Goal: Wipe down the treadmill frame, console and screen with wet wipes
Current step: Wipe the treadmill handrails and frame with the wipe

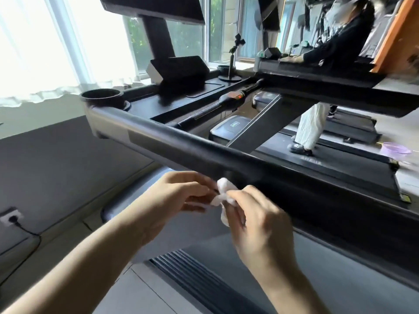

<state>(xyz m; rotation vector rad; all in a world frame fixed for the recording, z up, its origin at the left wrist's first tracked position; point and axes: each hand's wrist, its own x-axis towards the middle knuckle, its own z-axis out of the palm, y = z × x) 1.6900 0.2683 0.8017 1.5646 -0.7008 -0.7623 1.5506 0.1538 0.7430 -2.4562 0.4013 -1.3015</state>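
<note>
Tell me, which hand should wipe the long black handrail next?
Probably the right hand: most of the crumpled white wet wipe looks bunched in its fingers, close under the padded black treadmill handrail. The left hand only pinches an edge.

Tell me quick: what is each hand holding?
Left hand: pinches the crumpled white wipe.
Right hand: grips the same wipe.
</note>
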